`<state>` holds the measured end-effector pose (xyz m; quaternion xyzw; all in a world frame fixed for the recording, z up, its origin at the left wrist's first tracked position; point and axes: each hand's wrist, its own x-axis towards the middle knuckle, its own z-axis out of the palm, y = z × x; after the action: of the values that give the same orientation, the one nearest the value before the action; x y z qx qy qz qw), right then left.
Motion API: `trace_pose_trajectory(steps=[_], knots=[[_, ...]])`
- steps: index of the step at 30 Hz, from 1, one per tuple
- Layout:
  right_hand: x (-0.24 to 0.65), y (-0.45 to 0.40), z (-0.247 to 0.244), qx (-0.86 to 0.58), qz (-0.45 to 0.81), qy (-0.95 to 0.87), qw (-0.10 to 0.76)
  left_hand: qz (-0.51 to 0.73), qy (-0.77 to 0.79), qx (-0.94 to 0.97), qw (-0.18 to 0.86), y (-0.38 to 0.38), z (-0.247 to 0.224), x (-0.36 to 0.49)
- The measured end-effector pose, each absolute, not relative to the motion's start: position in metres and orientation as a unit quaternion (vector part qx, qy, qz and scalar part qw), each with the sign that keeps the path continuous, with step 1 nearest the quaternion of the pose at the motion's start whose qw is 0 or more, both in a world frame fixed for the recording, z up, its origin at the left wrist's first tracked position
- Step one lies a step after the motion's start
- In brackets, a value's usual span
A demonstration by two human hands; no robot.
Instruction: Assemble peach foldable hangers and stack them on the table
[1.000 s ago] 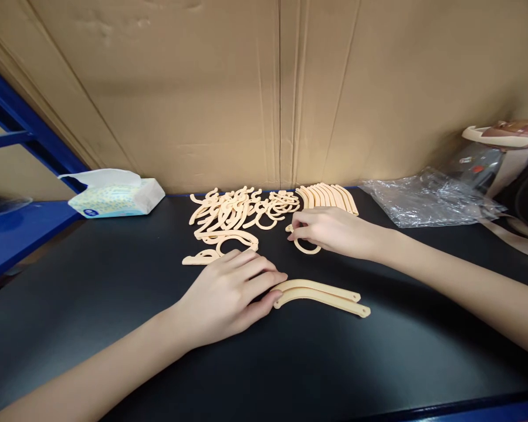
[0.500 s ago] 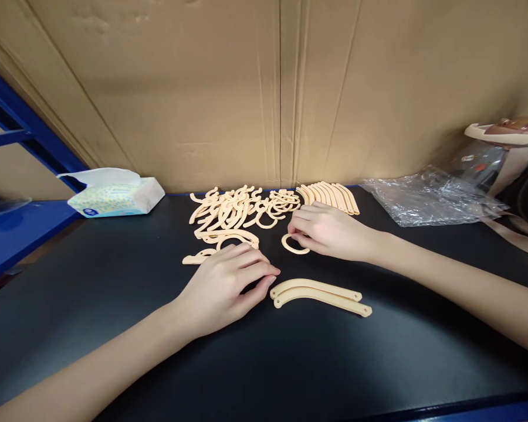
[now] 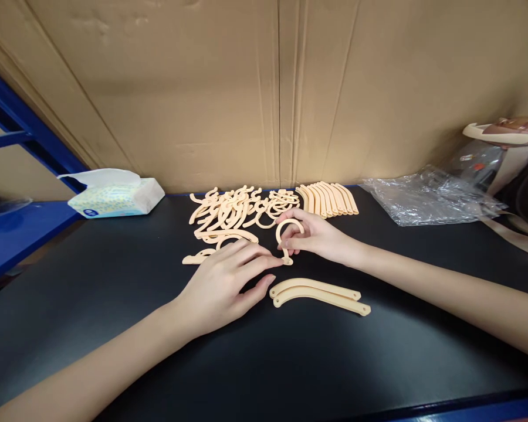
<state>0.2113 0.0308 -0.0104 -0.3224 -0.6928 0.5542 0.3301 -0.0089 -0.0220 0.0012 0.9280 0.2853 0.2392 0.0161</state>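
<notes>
My right hand (image 3: 319, 237) pinches a cream plastic hanger hook (image 3: 278, 233), holding it upright with its round loop on top. The tip of my left hand's (image 3: 229, 275) index finger meets the small foot of that hook; the thumb is apart from it, and nothing shows in the grip. Below the hook, two curved cream hanger arms (image 3: 321, 295) lie side by side on the black tabletop (image 3: 255, 363). Just behind my left hand, another curved arm (image 3: 226, 234) lies with a hook and other pieces, partly covered by the hand.
Farther back is a tangled pile of cream pieces (image 3: 229, 208), beside a neat row of curved arms (image 3: 330, 199). A tissue pack (image 3: 114, 196) stands at the left, a clear plastic bag (image 3: 426, 196) at the right. Cardboard (image 3: 180, 88) walls the back; a blue frame (image 3: 9, 202) borders the left.
My right hand has picked up the hook from the table, turned it upright and brought it left. My left index finger has stretched out to its foot.
</notes>
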Motion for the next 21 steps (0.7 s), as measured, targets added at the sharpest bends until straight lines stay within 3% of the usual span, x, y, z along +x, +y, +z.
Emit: trace_pose_trajectory(steps=[13,21], knots=[[0.216,0.035,-0.012,-0.359,0.352,-0.807,0.31,0.196,0.243,0.948,0.056,-0.023,0.0,-0.008],[0.218,0.025,0.006,-0.326,0.119,-0.845,0.407,0.165,0.281,0.945,0.021,-0.022,0.002,-0.009]])
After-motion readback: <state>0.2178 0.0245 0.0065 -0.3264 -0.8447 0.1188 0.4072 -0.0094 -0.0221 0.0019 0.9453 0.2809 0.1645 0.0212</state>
